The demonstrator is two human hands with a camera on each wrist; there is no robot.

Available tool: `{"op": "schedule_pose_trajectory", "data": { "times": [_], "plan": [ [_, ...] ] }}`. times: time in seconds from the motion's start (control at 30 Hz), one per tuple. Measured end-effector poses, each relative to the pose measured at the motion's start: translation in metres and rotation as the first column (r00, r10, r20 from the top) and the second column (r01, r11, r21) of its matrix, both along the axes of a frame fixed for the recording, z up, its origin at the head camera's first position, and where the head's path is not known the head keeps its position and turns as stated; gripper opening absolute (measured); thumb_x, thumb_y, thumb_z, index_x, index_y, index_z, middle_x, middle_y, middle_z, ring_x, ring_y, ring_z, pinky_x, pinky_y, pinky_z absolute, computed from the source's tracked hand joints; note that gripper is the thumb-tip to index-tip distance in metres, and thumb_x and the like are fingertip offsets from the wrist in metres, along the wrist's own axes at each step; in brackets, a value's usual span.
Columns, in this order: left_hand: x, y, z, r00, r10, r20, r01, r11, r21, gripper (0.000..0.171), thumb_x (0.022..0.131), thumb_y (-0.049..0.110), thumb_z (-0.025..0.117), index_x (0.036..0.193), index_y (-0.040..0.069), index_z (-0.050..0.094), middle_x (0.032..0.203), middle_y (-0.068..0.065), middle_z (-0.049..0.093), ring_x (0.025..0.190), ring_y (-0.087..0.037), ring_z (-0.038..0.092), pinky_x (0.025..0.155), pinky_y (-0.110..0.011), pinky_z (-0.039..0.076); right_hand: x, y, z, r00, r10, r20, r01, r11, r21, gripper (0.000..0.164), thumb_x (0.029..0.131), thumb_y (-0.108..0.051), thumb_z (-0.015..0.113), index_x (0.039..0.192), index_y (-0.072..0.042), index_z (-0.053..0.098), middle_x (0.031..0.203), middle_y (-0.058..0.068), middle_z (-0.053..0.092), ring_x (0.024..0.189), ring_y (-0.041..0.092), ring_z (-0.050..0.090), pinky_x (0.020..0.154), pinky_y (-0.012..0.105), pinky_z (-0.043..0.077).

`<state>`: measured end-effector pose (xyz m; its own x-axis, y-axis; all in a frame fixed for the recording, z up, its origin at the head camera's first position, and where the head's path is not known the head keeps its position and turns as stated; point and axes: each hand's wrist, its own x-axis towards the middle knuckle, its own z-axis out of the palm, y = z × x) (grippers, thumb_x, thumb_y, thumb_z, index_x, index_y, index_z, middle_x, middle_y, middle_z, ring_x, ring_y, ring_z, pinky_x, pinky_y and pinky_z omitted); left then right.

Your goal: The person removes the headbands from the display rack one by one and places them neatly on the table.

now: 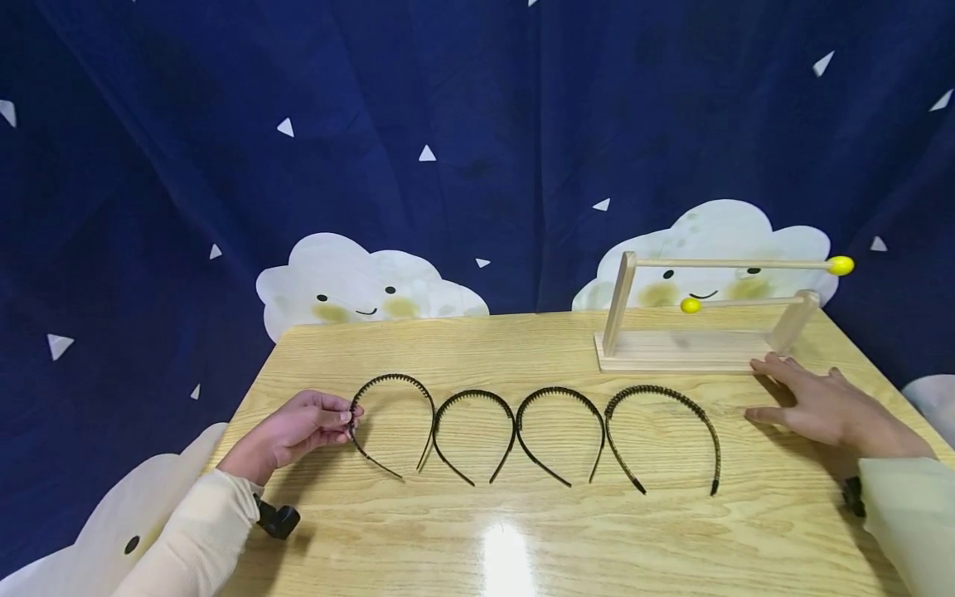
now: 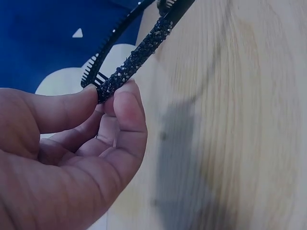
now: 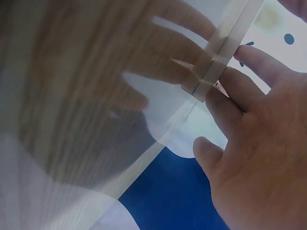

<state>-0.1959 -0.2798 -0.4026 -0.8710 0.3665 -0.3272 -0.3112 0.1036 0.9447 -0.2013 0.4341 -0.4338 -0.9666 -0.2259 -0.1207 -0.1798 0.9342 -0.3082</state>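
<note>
At the left of the table, my left hand (image 1: 313, 427) pinches the side of a black headband (image 1: 391, 377) between thumb and fingers. Dark glittery beading on this headband (image 2: 139, 57) and small comb teeth show in the left wrist view. Two slim black toothed headbands (image 1: 474, 393) (image 1: 561, 390) lie to its right, followed by a wider, ridged dark headband (image 1: 660, 391). My right hand (image 1: 821, 406) has its fingers extended, with fingertips at the right end of a wooden stand's base (image 1: 686, 352). In the right wrist view those fingers (image 3: 240, 91) touch the base's edge.
Two rods with yellow end knobs (image 1: 841, 265) (image 1: 690, 305) project from the stand's uprights at different heights. Behind the light wooden table (image 1: 418, 547) hangs a dark blue curtain (image 1: 462, 83) with white clouds and triangles.
</note>
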Motion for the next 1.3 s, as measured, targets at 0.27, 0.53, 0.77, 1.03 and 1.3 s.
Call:
{"op": "schedule_pose_trajectory", "data": {
  "times": [0.27, 0.53, 0.77, 1.03, 1.3],
  "plan": [
    [-0.003, -0.009, -0.005, 1.000, -0.011, 0.027, 0.012, 0.999, -0.031, 0.021, 0.099, -0.010, 0.050, 0.115, -0.021, 0.058, 0.102, -0.011, 0.070, 0.082, -0.013, 0.066, 0.072, -0.023, 0.057, 0.000, -0.001, 0.001, 1.000, 0.000, 0.003, 0.000, 1.000, -0.004, 0.097, 0.092, -0.061, 0.063, 0.151, 0.009, 0.032, 0.154, 0.039, 0.019, 0.140, 0.060, 0.016, 0.101, 0.082, 0.003],
    [-0.009, -0.011, -0.009, 0.999, -0.013, 0.032, 0.016, 0.996, -0.090, 0.024, 0.098, -0.011, 0.047, 0.116, -0.023, 0.057, 0.101, -0.011, 0.070, 0.082, -0.014, 0.064, 0.072, -0.026, 0.056, 0.002, -0.001, -0.001, 1.000, 0.004, 0.009, -0.004, 1.000, -0.021, 0.097, 0.092, -0.059, 0.064, 0.152, 0.009, 0.030, 0.155, 0.038, 0.019, 0.139, 0.060, 0.016, 0.100, 0.083, 0.000],
    [-0.010, -0.011, -0.007, 1.000, 0.005, 0.025, -0.002, 0.992, -0.125, 0.028, 0.098, -0.008, 0.049, 0.119, -0.025, 0.055, 0.101, -0.011, 0.071, 0.077, -0.013, 0.063, 0.071, -0.025, 0.056, 0.000, 0.000, -0.002, 1.000, 0.001, 0.001, -0.001, 1.000, -0.005, 0.097, 0.091, -0.060, 0.064, 0.152, 0.009, 0.031, 0.155, 0.038, 0.020, 0.139, 0.060, 0.016, 0.099, 0.083, 0.002],
    [-0.010, -0.010, -0.008, 0.999, 0.035, 0.006, -0.033, 0.987, -0.160, 0.023, 0.098, -0.007, 0.053, 0.114, -0.022, 0.060, 0.094, -0.011, 0.071, 0.074, -0.013, 0.063, 0.071, -0.025, 0.057, -0.001, 0.001, -0.002, 1.000, 0.006, 0.009, -0.006, 1.000, 0.000, 0.097, 0.092, -0.060, 0.063, 0.152, 0.008, 0.030, 0.155, 0.038, 0.018, 0.140, 0.060, 0.016, 0.099, 0.084, 0.002],
    [-0.009, -0.009, -0.011, 0.998, 0.056, -0.039, -0.063, 0.974, -0.217, 0.021, 0.096, -0.005, 0.059, 0.110, -0.021, 0.062, 0.085, -0.006, 0.068, 0.076, -0.016, 0.067, 0.072, -0.028, 0.059, 0.000, -0.001, 0.001, 1.000, 0.010, 0.008, -0.010, 1.000, 0.007, 0.094, 0.093, -0.057, 0.063, 0.151, 0.010, 0.031, 0.154, 0.040, 0.018, 0.140, 0.060, 0.015, 0.099, 0.084, 0.005]
  ]
}}
